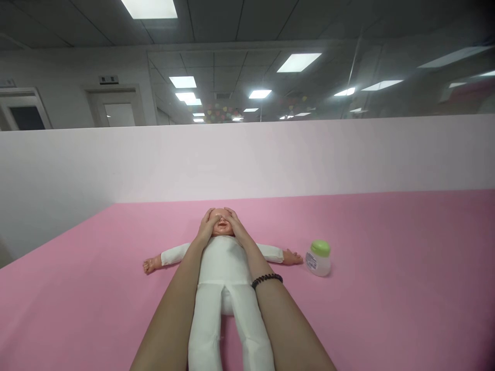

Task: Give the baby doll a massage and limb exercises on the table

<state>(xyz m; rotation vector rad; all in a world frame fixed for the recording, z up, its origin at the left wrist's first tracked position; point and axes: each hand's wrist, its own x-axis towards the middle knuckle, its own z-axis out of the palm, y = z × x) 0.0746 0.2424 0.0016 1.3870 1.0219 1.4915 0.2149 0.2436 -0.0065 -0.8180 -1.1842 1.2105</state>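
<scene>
A baby doll [224, 263] with a white cloth body lies on its back, its head away from me and its arms spread to both sides. My left hand [206, 225] rests along the left side of the doll's head, with the thumb reaching over the face near the eye. On the other side my right hand [235, 225] lies against the head in the same way, its thumb also over the face. Both hands have their fingers stretched along the head. The doll's mouth and chin show between them; the eyes are covered.
To the right, near the doll's hand, stands a clear jar [318, 263] with a green lid. Everything lies on a pink surface [386, 288]. A low white wall [247, 159] runs along the back, with glass above it. A dark coiled band [267, 279] circles my right wrist.
</scene>
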